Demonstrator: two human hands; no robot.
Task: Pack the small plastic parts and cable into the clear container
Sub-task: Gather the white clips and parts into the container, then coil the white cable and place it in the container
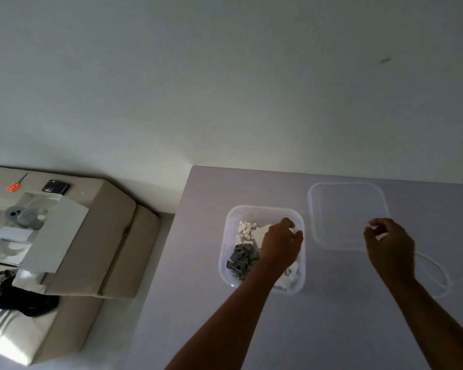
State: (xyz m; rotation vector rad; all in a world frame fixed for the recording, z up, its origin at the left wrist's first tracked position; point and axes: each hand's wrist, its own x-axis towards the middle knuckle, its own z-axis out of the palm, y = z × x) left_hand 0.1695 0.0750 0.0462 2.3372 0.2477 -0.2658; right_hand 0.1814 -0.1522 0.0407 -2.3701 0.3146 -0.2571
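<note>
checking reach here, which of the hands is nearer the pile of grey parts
Left. The left hand is inside the clear container just right of the grey parts; the right hand is outside it, further right.

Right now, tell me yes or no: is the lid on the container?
No. The lid lies flat on the table beside the open container.

No readable text anywhere. Small black card on beige box, upper left of frame, has white print, too small to read.
</note>
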